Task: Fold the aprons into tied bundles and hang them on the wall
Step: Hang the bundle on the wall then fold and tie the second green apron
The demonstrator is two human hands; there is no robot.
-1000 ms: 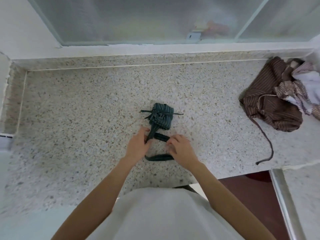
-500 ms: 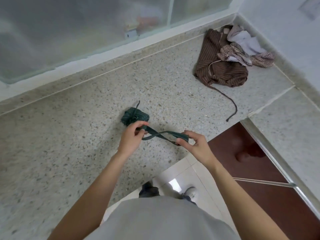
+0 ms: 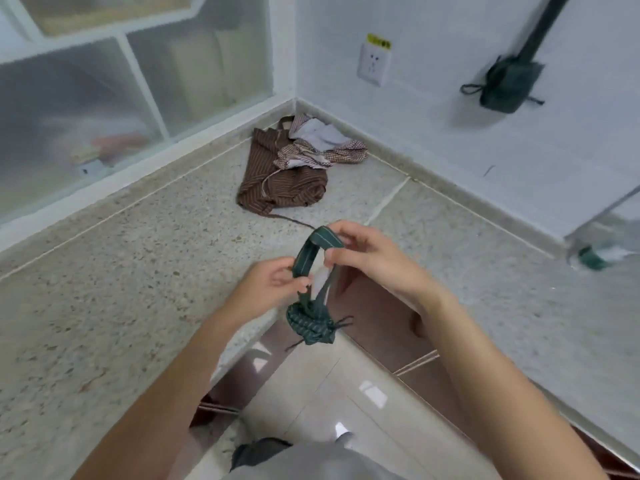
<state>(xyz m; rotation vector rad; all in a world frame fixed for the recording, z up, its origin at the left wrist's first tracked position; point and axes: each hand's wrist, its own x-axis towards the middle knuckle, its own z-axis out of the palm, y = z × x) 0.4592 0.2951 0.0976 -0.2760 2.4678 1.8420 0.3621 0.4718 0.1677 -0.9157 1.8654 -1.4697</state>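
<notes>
A small dark green striped apron bundle (image 3: 311, 329), tied with thin strings, hangs in the air over the counter's inner corner. It dangles from its green strap loop (image 3: 313, 251). My left hand (image 3: 273, 284) pinches the loop's left side and my right hand (image 3: 374, 258) holds its top. Another green tied bundle (image 3: 507, 86) hangs on the white wall at upper right. A crumpled brown striped apron (image 3: 282, 183) lies in the counter's far corner, with checked and white cloth (image 3: 322, 147) on top of it.
The speckled stone counter (image 3: 121, 289) runs in an L along frosted glass panels (image 3: 86, 109) and the white wall. A wall socket (image 3: 374, 64) sits left of the hung bundle. A green object (image 3: 592, 258) lies at far right. Tiled floor (image 3: 332, 393) shows below.
The green bundle has left the counter and now hangs from its strap between both hands. The view has swung right, bringing the white wall and the hung bundle into sight.
</notes>
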